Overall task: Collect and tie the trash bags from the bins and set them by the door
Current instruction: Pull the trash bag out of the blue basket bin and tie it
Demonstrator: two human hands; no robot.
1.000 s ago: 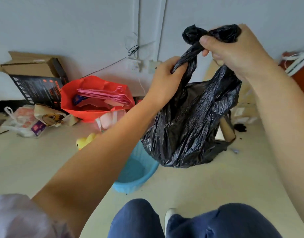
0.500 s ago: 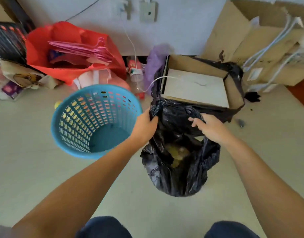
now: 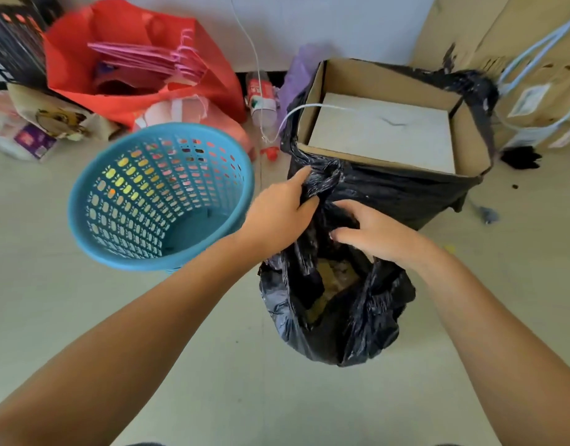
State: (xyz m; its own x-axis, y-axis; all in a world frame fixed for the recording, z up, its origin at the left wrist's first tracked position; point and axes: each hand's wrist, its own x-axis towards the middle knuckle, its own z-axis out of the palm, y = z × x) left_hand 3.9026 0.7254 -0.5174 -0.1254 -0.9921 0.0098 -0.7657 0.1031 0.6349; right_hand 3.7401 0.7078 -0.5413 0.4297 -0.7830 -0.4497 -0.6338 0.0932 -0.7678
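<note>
A black trash bag (image 3: 344, 320) stands on the floor in front of me, its mouth open, brownish rubbish visible inside. My left hand (image 3: 278, 212) grips a bunched handle of the bag at its far left rim. My right hand (image 3: 375, 235) reaches over the mouth with fingers curled on the plastic of the far rim. To the left, a blue perforated plastic bin (image 3: 155, 197) sits with no liner in it.
A cardboard box (image 3: 393, 123) lined with black plastic stands just behind the bag. A red bag (image 3: 129, 62) with pink hangers, a plastic bottle (image 3: 261, 94), a white cable and more cardboard boxes (image 3: 534, 59) line the wall. Pale floor (image 3: 212, 365) spreads around.
The bag was held up in the air by its twisted top a second ago; now it rests on the floor with its mouth open. Both hands have come down to its rim.
</note>
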